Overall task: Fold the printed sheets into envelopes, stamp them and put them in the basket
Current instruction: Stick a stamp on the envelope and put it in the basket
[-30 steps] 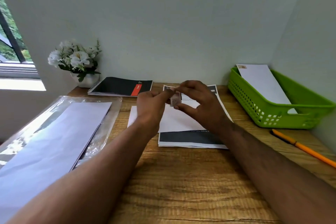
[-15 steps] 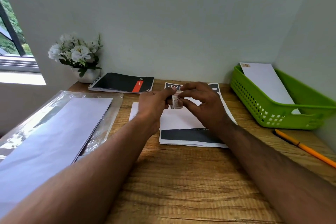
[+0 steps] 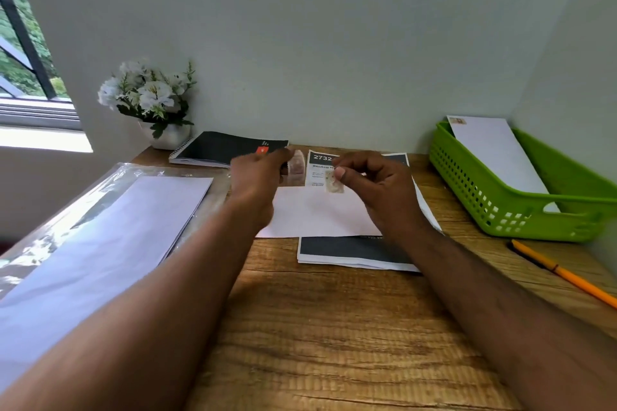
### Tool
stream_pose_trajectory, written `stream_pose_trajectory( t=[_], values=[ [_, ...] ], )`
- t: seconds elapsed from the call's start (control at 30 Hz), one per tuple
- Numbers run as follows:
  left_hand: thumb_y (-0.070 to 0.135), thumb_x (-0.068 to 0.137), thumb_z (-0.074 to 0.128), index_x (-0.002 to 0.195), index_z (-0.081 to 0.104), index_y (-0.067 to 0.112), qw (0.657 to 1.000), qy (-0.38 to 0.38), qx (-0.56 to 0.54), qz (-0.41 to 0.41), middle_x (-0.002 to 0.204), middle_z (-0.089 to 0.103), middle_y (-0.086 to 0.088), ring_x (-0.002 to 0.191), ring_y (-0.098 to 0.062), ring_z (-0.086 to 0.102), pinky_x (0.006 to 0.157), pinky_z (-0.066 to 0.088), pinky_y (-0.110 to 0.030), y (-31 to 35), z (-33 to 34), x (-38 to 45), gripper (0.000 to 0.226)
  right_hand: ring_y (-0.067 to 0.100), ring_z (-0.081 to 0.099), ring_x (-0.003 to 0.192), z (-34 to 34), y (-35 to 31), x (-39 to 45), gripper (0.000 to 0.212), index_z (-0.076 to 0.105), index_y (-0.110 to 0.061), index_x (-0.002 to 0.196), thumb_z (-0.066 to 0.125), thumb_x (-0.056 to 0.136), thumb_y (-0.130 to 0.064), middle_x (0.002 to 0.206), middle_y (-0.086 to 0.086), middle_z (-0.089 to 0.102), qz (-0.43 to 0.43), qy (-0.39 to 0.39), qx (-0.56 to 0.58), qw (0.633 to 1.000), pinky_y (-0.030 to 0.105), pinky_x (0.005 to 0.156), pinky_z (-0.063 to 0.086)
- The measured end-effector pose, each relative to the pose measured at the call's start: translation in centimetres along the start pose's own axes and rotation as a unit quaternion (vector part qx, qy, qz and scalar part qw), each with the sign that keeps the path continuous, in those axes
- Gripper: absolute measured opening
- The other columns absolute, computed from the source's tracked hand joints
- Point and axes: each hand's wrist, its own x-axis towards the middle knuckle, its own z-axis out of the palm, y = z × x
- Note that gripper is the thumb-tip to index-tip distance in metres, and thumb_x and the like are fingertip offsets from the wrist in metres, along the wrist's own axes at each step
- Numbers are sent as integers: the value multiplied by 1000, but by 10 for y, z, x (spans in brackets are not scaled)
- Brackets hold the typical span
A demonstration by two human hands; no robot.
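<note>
A white envelope (image 3: 320, 213) lies across a stack of printed sheets (image 3: 354, 252) in the middle of the wooden desk. Above it my right hand (image 3: 374, 183) pinches a small stamp (image 3: 333, 182) between thumb and forefinger. My left hand (image 3: 258, 178) holds a curled strip of stamps (image 3: 296, 165) just to the left, a short gap away from the single stamp. At the right stands a green basket (image 3: 500, 210) with one stamped white envelope (image 3: 494, 150) leaning inside it.
A clear plastic sleeve with white envelopes (image 3: 110, 217) covers the desk's left side. A black spiral notebook (image 3: 223, 147) and a pot of white flowers (image 3: 150, 100) stand at the back wall. An orange pencil (image 3: 564, 277) lies near the right edge.
My hands have drawn apart: the stamp has come off the strip and stays in my right hand, while my left hand has carried the strip a little to the left.
</note>
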Motion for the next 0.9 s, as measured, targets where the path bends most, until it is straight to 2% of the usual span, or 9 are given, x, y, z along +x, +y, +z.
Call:
stream_pose_trajectory(
  t=[0.03,0.1,0.17,0.23,0.4,0.6,0.73,0.8,0.9],
  values=[
    [31,87,69,79,71,8,993,14,83,81,75,72,-8,61,-18,69,59,56,-33,-2,-6,7,24,20,67,94,-1,1,1,25,75,-33,76,71,83,-10,91,-5,74,21,5,18,1000,42,86,55],
    [38,87,65,66,67,9,945,47,262,192,62,65,-6,64,-26,63,63,48,-37,-9,-17,21,36,23,68,91,-2,4,2,23,76,-31,75,71,83,-11,88,-1,74,55,15,23,998,40,82,55],
    [39,90,62,64,64,11,899,71,369,226,61,60,-1,65,-24,57,65,35,-33,-18,-24,33,38,22,68,90,-1,5,3,18,74,-28,78,72,83,-11,89,2,74,80,28,16,996,33,77,52],
    [37,91,61,73,70,15,868,83,428,237,73,66,-3,77,-26,58,69,33,-33,-23,-28,40,29,21,68,89,-1,5,4,13,74,-25,82,73,82,-12,92,3,73,94,37,11,995,30,75,51],
    [26,91,61,98,75,21,833,81,492,240,95,69,-7,96,-30,56,78,30,-37,-25,-28,41,16,14,68,82,-3,3,5,13,75,-26,80,74,80,-13,89,1,74,93,38,13,995,25,71,49],
    [21,92,58,93,73,18,805,84,529,254,92,66,-7,95,-26,53,84,33,-40,-23,-27,38,15,9,67,76,-4,3,5,14,74,-27,81,73,81,-13,85,-4,73,86,35,12,996,20,67,49],
    [12,92,54,113,69,21,803,84,542,232,112,60,-9,109,-30,45,89,30,-40,-23,-27,38,27,9,66,76,-4,4,5,13,74,-25,82,73,82,-13,87,-2,73,87,34,5,996,22,68,49],
    [8,92,51,122,65,25,803,79,534,252,121,56,-8,115,-31,43,94,30,-41,-22,-23,36,37,6,66,75,-5,5,5,12,74,-25,82,73,82,-13,86,-3,73,84,32,2,996,20,67,49],
    [7,91,54,124,63,22,808,-26,489,327,130,56,-5,121,-28,48,99,41,-40,-22,-5,22,38,6,67,76,-7,7,6,12,74,-26,82,73,81,-14,86,-4,74,84,35,0,996,21,67,50]
  ],
)
